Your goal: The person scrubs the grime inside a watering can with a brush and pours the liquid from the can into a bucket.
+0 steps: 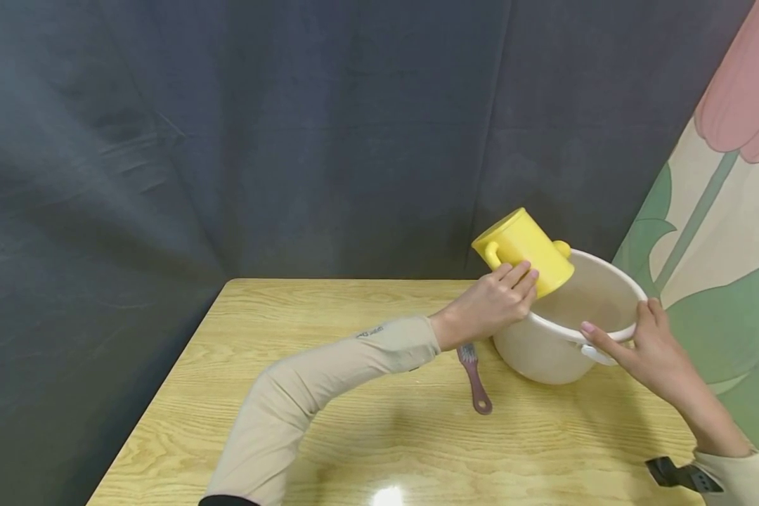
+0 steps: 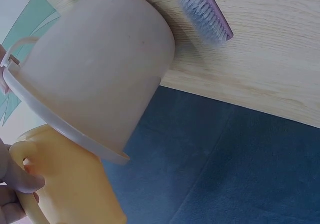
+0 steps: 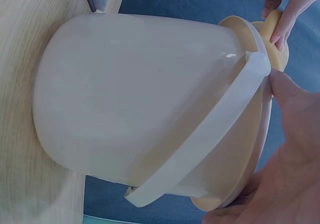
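Observation:
A yellow jug-like vessel (image 1: 528, 249) with a loop handle and a small rounded knob is tilted above the mouth of a white bucket (image 1: 544, 355). My left hand (image 1: 490, 302) grips the vessel by its handle, fingers curled round it in the left wrist view. The bucket stands upright on the table; its carrying handle (image 3: 200, 139) hangs down the side in the right wrist view. With thumb and fingers, my right hand (image 1: 654, 355) holds the bucket's near right rim. What is inside either container cannot be seen clearly.
Left of the bucket lies a brush (image 1: 474, 379) with a purple-brown handle and grey bristles, partly hidden by my left wrist. The wooden table (image 1: 367, 422) ends at a dark curtain (image 1: 354, 140) behind. A wall with painted flowers (image 1: 727, 295) stands close on the right.

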`<control>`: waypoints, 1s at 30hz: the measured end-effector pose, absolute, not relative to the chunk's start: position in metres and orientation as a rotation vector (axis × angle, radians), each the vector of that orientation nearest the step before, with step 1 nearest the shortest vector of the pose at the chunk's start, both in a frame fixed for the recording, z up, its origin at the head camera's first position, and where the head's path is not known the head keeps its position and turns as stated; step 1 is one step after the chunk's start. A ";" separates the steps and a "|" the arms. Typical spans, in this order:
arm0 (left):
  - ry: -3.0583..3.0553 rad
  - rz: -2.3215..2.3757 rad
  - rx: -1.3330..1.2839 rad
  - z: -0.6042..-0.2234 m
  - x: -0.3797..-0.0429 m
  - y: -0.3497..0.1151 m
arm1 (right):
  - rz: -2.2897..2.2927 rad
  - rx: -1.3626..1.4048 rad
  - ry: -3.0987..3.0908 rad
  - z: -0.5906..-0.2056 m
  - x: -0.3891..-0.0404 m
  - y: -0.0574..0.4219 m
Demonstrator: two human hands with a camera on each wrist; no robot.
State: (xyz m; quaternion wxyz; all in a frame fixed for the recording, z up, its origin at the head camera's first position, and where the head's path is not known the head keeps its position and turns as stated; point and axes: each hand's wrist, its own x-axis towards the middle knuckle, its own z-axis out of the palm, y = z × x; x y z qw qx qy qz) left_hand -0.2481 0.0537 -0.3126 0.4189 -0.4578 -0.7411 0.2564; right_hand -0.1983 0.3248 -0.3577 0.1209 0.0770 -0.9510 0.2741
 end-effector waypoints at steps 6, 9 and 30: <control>-1.859 0.645 -1.156 -0.312 -0.248 0.054 | 0.794 0.225 -2.770 -0.358 -0.198 0.323; -1.858 0.639 -1.157 -0.312 -0.248 0.054 | 0.793 0.227 -2.764 -0.358 -0.198 0.323; -1.801 0.709 -1.158 -0.317 -0.247 0.054 | 0.780 0.243 -2.763 -0.358 -0.200 0.322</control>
